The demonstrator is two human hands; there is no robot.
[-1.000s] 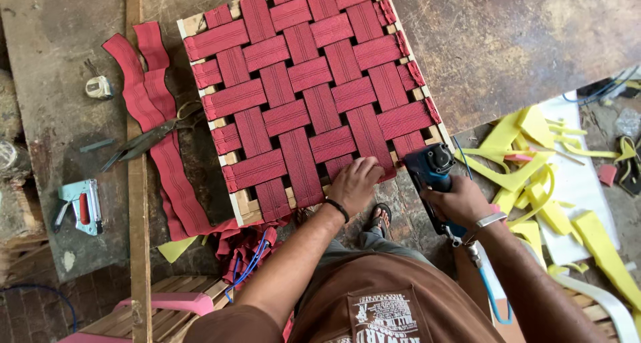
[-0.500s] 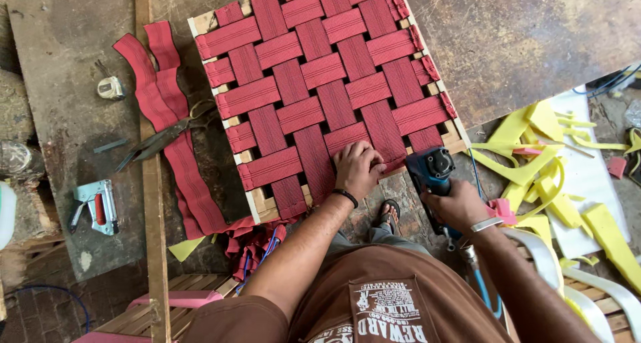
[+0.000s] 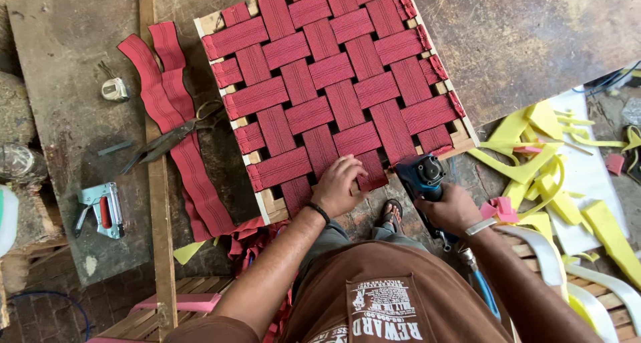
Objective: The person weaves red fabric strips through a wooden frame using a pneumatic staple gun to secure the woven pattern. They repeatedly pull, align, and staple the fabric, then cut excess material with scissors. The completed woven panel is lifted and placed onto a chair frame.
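Note:
A square wooden frame [image 3: 266,201] woven with red webbing straps [image 3: 334,76] lies on the workbench. My left hand [image 3: 339,185] presses flat on the webbing at the frame's near edge. My right hand [image 3: 453,208] grips a blue pneumatic staple gun [image 3: 420,176], its nose against the frame's near right corner. A blue air hose [image 3: 484,293] trails from the gun down past my right arm.
Loose red webbing [image 3: 175,126] with black scissors [image 3: 170,137] lies left of the frame. Further left sit a tape measure [image 3: 115,89] and a hand stapler [image 3: 101,209]. Yellow foam offcuts [image 3: 554,176] pile up at the right. A wooden batten [image 3: 159,203] runs along the bench.
My left hand slid left and up along the frame's near edge onto the webbing. The staple gun moved in closer to the frame's corner. The view shifted slightly.

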